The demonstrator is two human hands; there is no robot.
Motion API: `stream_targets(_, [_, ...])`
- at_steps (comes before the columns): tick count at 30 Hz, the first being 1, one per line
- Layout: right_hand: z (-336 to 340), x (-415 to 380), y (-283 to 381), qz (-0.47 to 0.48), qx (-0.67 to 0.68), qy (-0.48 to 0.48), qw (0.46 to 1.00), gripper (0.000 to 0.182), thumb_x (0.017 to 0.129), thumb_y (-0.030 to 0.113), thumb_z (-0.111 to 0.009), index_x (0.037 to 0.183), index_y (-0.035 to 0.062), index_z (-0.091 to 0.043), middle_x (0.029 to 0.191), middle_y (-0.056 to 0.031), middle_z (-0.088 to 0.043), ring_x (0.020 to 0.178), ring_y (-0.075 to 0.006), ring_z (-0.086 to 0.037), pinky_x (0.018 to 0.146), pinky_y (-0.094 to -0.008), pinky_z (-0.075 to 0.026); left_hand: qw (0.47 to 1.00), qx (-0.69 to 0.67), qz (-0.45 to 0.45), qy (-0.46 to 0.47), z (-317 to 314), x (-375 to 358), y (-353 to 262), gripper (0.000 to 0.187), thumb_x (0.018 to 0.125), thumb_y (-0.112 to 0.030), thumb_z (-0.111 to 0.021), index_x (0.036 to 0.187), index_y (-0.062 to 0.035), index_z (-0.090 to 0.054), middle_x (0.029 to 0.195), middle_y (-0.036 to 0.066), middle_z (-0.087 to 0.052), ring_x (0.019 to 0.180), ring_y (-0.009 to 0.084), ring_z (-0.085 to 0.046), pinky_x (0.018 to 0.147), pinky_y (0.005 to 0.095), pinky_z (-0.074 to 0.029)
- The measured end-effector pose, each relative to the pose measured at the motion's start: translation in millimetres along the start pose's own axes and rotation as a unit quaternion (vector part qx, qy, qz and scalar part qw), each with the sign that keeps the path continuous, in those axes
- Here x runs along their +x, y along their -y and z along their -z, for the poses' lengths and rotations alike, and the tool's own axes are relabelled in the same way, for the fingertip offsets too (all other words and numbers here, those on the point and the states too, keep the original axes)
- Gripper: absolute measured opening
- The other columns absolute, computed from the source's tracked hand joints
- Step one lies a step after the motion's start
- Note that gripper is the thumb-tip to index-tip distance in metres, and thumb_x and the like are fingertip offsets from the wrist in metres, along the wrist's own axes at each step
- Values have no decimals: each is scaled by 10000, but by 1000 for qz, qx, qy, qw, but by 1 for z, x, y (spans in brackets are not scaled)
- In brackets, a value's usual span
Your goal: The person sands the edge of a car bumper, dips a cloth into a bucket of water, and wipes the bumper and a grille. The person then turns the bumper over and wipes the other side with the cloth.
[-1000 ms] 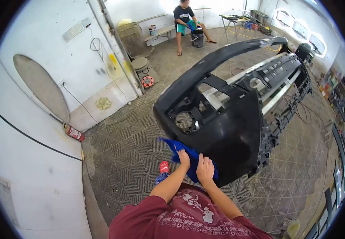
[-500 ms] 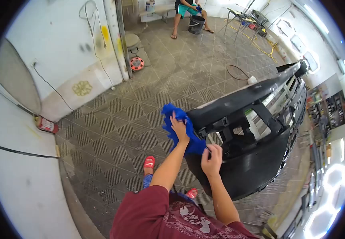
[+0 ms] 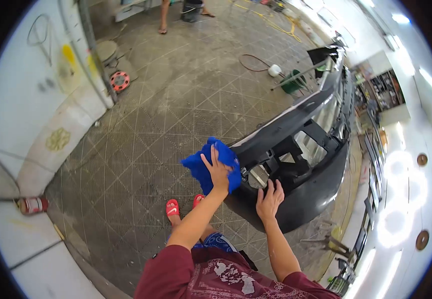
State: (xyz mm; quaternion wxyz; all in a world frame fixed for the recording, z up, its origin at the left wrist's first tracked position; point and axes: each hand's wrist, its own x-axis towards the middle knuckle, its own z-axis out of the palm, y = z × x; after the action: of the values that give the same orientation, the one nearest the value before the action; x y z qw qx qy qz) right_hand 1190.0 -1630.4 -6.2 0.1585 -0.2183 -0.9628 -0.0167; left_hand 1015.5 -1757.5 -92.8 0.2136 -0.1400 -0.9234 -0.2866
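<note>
A black car bumper (image 3: 301, 197) slants away from me toward the upper right, its near end in front of my hands. My left hand (image 3: 219, 172) holds a blue cloth (image 3: 198, 167) against that near end. Its thumb and one finger stretch out over the cloth, and the other fingers are partly hidden in the folds. Part of the cloth hangs out to the left of the bumper. My right hand (image 3: 271, 200) rests on the bumper's outer face below the opening, fingers apart and nothing in them.
A green bucket (image 3: 292, 82) and a white container (image 3: 274, 70) with a hose stand behind the bumper. Farther back are a person's legs (image 3: 164, 17) beside a black bucket (image 3: 192, 11). A red cable reel (image 3: 119, 80) and a red cylinder (image 3: 34, 205) lie at left.
My right hand has opened from bent fingers to spread ones on the bumper. The cloth under my left hand has shifted and now spreads farther left. My view has turned, and the feet stand closer together.
</note>
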Motion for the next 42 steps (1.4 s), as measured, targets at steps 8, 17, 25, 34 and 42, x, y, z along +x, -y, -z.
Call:
stream_targets(8, [-3, -1, -11, -18, 31, -54, 998, 380, 959, 278, -658, 1268, 59, -624, 1369, -167, -535, 1270, -385, -489, 1103, -524, -349, 912, -81, -397, 67, 40, 86, -54, 414, 891, -330, -637, 1228, -111, -734, 1596, 136, -443, 1527, 379, -324, 1218, 682, -222])
stream_targets(17, [3, 7, -21, -28, 29, -114, 993, 313, 862, 268, -705, 1111, 79, -684, 1256, -130, -606, 1171, -332, -570, 1041, -484, -430, 883, -79, -462, 13, 25, 300, -284, 419, 977, -279, -557, 1287, -33, -695, 1446, 142, -570, 1474, 419, -373, 1176, 677, -290])
stream_targets(25, [-5, 7, -48, -55, 67, -129, 988, 252, 786, 238, -723, 973, 68, -713, 1171, -119, -650, 1095, -307, -632, 996, -465, -493, 906, -8, -404, 124, 19, 163, -144, 467, 951, -312, -608, 1261, 28, -692, 1539, 242, -469, 1207, 538, -542, 1183, 715, -238])
stream_targets(34, [-12, -1, -59, -39, 52, -133, 989, 232, 799, 249, -735, 954, 76, -731, 1136, -89, -671, 1085, -256, -650, 1012, -415, -510, 847, 26, -503, 169, 19, 212, -184, 453, 900, -280, -605, 1251, -6, -691, 1423, 212, -571, 1328, 511, -483, 1187, 764, -159])
stream_targets(42, [-15, -1, -61, -55, 47, -152, 986, 212, 775, 243, -711, 900, 73, -736, 1119, -98, -690, 1059, -243, -653, 1008, -396, -505, 779, 81, -572, 243, -35, 422, -406, 415, 924, -265, -548, 1288, -136, -700, 1529, 143, -516, 1392, 432, -459, 1135, 517, -446])
